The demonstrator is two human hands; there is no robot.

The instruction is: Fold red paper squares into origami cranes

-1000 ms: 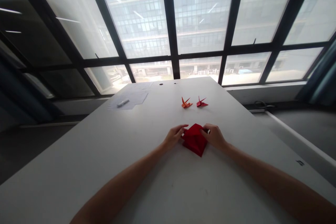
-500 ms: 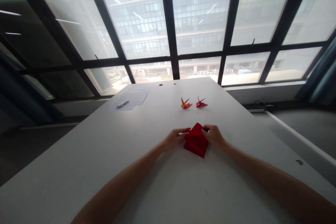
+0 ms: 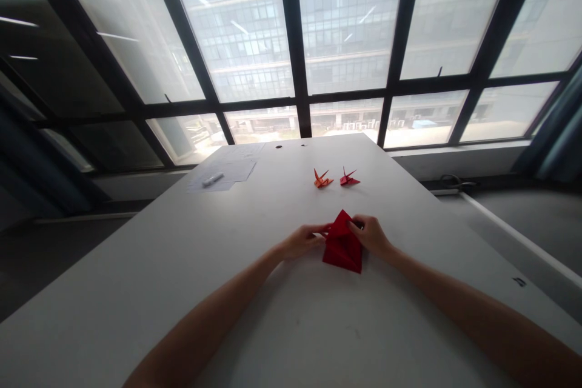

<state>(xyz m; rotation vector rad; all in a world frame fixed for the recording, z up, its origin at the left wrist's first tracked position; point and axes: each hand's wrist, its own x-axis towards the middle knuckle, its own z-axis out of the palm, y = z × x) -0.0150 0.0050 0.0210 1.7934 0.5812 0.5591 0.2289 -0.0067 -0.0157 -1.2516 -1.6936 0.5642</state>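
Observation:
A folded sheet of red origami paper [image 3: 343,251] is between my hands over the white table, its upper corner pointing away from me and a crease crossing its middle. My right hand [image 3: 370,233] pinches its upper right edge, thumb on top and fingers behind. From the other side, my left hand [image 3: 302,241] grips the left edge; its fingertips are partly hidden by the paper. Beyond the hands stand two folded paper cranes, an orange crane [image 3: 322,182] and a red crane [image 3: 348,180] to its right.
White paper sheets [image 3: 243,171] lie at the table's far left with a white marker-like item [image 3: 213,180] on top. Two small dark holes are near the far edge of the table [image 3: 273,206]. Tall windows rise behind it. A small dark mark [image 3: 519,282] is at the right edge.
The red paper has turned slightly, and its lower edge has swung to the right. My left fingers have shifted a little along its left side; my right hand keeps its pinch.

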